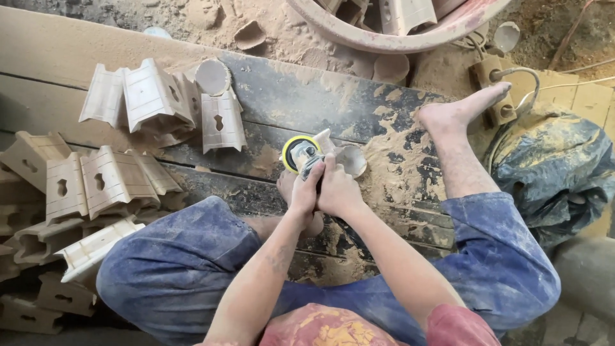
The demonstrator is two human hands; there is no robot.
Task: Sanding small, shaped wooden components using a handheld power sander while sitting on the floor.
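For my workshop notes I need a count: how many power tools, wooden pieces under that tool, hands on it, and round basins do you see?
power sander with a yellow disc: 1
carved wooden piece under the sander: 1
hands with a grip on the sander, left hand and right hand: 2
pink round basin: 1
Total: 5

Location: a floor-level woodworking workshop. Evidence: pale sawdust (pixel 400 150) lies thick over dark, worn floor planks (pixel 301 96); stacks of identical carved, unfinished light-wood blocks with keyhole cut-outs (pixel 154 96) fill the left side; a small yellow-rimmed handheld power sander (pixel 301 154) is in use.
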